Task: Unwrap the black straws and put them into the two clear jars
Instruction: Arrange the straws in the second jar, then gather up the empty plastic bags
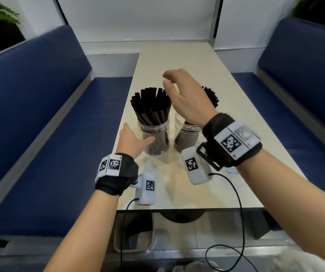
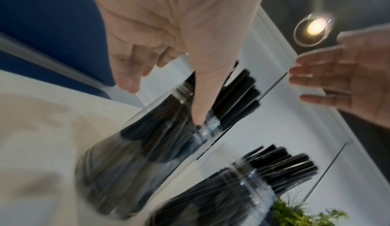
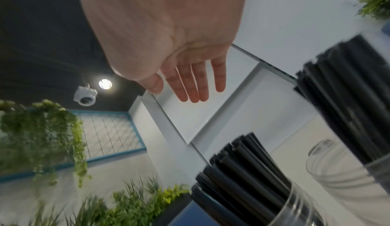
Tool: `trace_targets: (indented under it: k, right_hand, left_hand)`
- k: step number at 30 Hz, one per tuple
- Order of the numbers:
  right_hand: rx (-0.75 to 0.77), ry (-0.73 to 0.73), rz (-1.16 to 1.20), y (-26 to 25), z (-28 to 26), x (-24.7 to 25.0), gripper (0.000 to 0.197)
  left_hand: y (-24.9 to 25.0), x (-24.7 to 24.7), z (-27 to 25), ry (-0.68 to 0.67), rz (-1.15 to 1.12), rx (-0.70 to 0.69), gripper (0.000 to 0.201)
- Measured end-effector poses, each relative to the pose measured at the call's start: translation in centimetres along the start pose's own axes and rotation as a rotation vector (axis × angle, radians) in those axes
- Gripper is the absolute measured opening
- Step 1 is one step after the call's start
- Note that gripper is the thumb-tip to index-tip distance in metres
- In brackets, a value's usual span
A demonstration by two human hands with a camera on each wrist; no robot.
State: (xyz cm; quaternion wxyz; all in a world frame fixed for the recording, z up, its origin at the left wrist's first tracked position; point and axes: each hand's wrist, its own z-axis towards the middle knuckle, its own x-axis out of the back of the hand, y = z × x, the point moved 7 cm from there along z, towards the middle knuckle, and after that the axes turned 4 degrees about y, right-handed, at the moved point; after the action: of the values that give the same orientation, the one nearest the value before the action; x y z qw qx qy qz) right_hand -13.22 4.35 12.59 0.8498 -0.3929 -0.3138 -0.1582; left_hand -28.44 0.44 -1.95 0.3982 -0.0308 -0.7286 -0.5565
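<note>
Between two blue benches, the table point(image 1: 226, 107) carries both jars point(image 1: 153, 134) by its near edge, filled with black straws point(image 1: 150, 103). The left hand point(image 1: 132, 139) is laid against the left jar with relaxed fingers, the right hand point(image 1: 185, 97) held released above. Filling looks finished; only straightening or withdrawal seems called for.

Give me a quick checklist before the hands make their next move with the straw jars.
1. Both jars upright on the table: ok.
2. Left jar filled with black straws: ok.
3. Right jar filled with straws: ok, though partly hidden.
4. Left hand steadying the left jar: cannot tell; the thumb lies by its wall, contact unclear.
5. Right hand free, fingers straight, holding nothing: ok.
6. Wrapped straws left on the table: none visible.
</note>
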Motion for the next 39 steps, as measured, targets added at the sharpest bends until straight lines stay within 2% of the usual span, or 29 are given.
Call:
trace_targets:
  k: [3, 5, 7, 10, 15, 18, 20, 23, 27, 29, 31, 33, 39]
  right_hand:
    - [0.02, 0.118, 0.04, 0.2, -1.6, 2.7, 0.031]
    - [0.027, 0.223, 0.089, 0.7, -3.0, 5.1, 0.029]
    - [0.01, 0.337, 0.129, 1.9, -4.8, 7.7, 0.026]
    - [-0.074, 0.449, 0.107, 4.8, -7.2, 11.1, 0.02]
    - [-0.278, 0.497, 0.061, 12.2, -8.6, 14.4, 0.018]
    - [-0.437, 0.42, 0.023, 17.6, -8.5, 13.3, 0.017]
    - [-0.548, 0.264, -0.056, 21.2, -8.4, 11.0, 0.023]
    - [-0.709, -0.057, -0.136, 25.5, -8.6, 6.6, 0.051]
    - [-0.901, -0.349, -0.067, 28.7, -10.6, 2.3, 0.095]
    - [-0.912, -0.368, -0.027, 29.4, -11.2, 1.3, 0.104]
    - [-0.908, -0.312, -0.004, 30.1, -11.5, 1.1, 0.106]
    - [-0.947, -0.251, 0.054, 30.7, -11.8, 1.4, 0.103]
    - [-0.992, -0.214, 0.14, 32.1, -13.1, 1.5, 0.059]
  left_hand:
    - [1.0, 2.5, -2.4, 0.129, 0.001, -0.049, 0.067]
    - [2.3, 4.0, -4.5, 0.241, -0.058, -0.152, 0.04]
    - [3.9, 4.3, -6.6, 0.27, -0.125, -0.251, 0.02]
    - [6.5, 2.5, -9.0, 0.175, -0.178, -0.361, 0.008]
    - [10.2, -4.5, -11.1, -0.088, -0.166, -0.445, 0.006]
    - [11.6, -9.9, -11.4, -0.221, -0.077, -0.442, 0.014]
    - [11.9, -13.5, -11.1, -0.305, 0.053, -0.414, 0.033]
    - [11.4, -18.0, -10.3, -0.39, 0.256, -0.331, 0.054]
    - [9.5, -22.1, -9.5, -0.524, 0.365, -0.147, 0.058]
    - [9.0, -23.4, -9.3, -0.545, 0.377, -0.18, 0.057]
    - [8.4, -24.3, -9.1, -0.55, 0.36, -0.234, 0.053]
    - [8.1, -24.7, -9.0, -0.532, 0.245, -0.212, 0.045]
    - [7.9, -24.4, -7.6, -0.328, -0.242, 0.072, 0.013]
